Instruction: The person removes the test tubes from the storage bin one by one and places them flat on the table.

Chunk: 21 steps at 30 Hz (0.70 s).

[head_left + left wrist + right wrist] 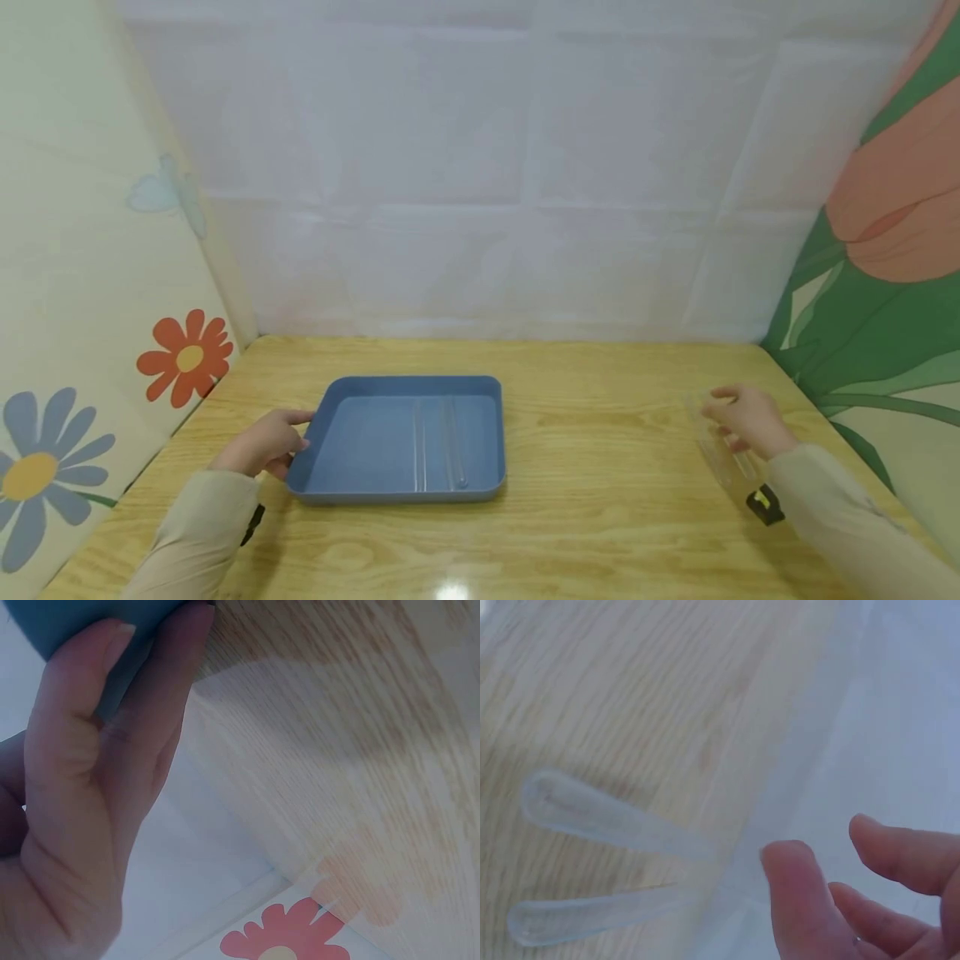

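Note:
My left hand (272,442) holds the left wall of a blue rectangular tray (360,442). In the left wrist view, the thumb and fingers lie along the tray's blue wall (82,619). Inside the tray, toward its right side, lie two clear test tubes, a left one (419,450) and a right one (454,450), roughly side by side. Far to the right, my right hand (750,419) hovers over two more clear tubes, fingers parted and holding nothing. The right wrist view shows their rounded ends, an upper tube (607,817) and a lower tube (592,915), on the wood.
A wood-grain table (600,533) carries everything. Behind it hangs a creased white cloth (525,167). A flower-printed panel (90,250) stands at the left and a tulip-printed one (885,317) at the right. Small black devices sit by both wrists.

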Motion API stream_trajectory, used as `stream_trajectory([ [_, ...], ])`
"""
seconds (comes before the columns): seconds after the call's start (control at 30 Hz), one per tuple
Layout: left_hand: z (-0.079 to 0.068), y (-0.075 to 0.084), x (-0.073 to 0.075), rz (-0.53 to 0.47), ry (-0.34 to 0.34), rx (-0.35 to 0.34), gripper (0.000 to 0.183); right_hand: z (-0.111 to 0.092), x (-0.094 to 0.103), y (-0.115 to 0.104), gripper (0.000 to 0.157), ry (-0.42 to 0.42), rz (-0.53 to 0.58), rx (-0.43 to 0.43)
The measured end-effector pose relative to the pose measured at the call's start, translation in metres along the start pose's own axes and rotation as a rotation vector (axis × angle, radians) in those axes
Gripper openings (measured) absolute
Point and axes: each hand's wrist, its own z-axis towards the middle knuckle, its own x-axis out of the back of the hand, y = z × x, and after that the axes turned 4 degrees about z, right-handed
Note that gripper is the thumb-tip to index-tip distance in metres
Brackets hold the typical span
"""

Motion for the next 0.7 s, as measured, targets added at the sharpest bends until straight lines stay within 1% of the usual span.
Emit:
stream_trajectory([
  [0.23,-0.001,0.001,0.0,0.0,0.002,-0.002,0.056,-0.005,-0.001,-0.012,0.059,-0.023,0.069,0.001],
  [0.33,-0.001,0.001,0.0,0.011,0.001,-0.002,0.056,-0.007,-0.005,-0.018,0.06,-0.038,0.099,0.014],
  [0.53,-0.002,0.001,0.0,0.036,-0.003,-0.011,0.055,-0.007,-0.014,-0.03,0.058,-0.041,0.155,0.036],
  [0.7,-0.001,0.001,0.0,0.045,0.003,-0.013,0.056,-0.007,-0.021,-0.037,0.057,-0.042,0.177,0.043],
])
